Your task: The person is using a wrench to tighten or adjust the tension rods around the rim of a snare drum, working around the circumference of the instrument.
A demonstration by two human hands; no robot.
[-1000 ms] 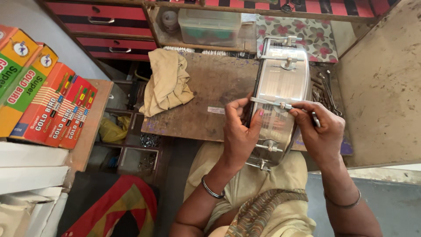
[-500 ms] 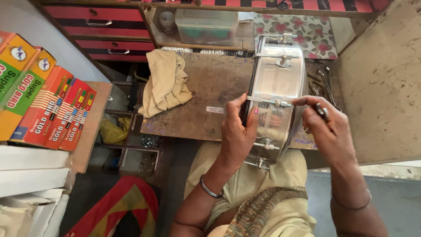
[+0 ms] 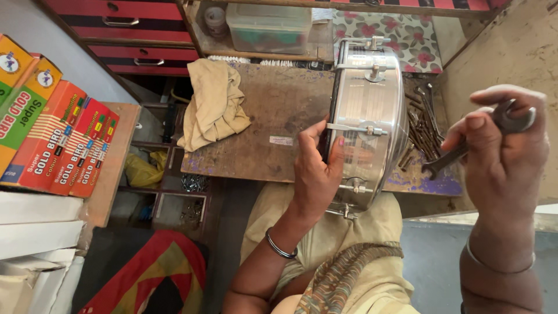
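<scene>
1. The fingers of the left hand are pressed together against the near rim of the metal drum, with the thumb hooked over its edge; the fingers of the right hand are curled shut around a small wrench, lifted clear to the right of the drum.
2. The drum stands on edge, its low side over the person's lap and its far side leaning against the wooden bench.
3. The shell looks stiff, smooth and shiny, so it is likely slippery and fairly heavy for one hand.
4. The rim and the tension rods along the side look like the surest places to grip.
5. A tan cloth lies at the left of the bench; loose nails lie to the right.
</scene>
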